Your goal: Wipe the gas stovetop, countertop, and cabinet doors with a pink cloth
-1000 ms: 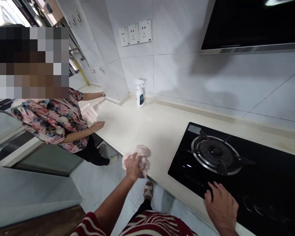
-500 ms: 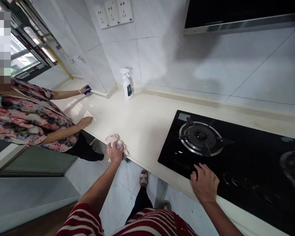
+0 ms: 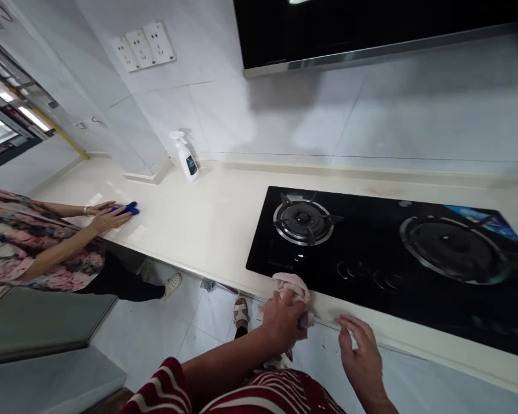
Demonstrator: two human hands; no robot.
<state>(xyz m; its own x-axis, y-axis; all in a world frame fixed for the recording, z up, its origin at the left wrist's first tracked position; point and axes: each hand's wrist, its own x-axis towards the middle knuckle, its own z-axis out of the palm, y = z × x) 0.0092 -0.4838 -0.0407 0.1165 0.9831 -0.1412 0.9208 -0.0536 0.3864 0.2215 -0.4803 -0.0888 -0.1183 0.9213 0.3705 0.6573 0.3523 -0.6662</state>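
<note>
A crumpled pale pink cloth (image 3: 292,283) is bunched in my left hand (image 3: 281,319), at the counter's front edge by the near-left side of the black gas stove (image 3: 362,236). My fingers wrap over the cloth, and part of it hangs below them. To the right, my right hand (image 3: 361,353) is just in front of the counter edge with its fingers apart and nothing in them. It is slightly blurred.
A white spray bottle (image 3: 185,158) stands against the wall on the cream countertop (image 3: 198,224). At the left, another person's hands (image 3: 106,217) press a blue cloth (image 3: 132,208) on the counter. A black range hood (image 3: 371,29) overhangs the stove.
My left hand has carried the pink cloth rightward along the counter edge to the stove. My right hand has come off the stove's edge. The other person's hands have come together on the blue cloth.
</note>
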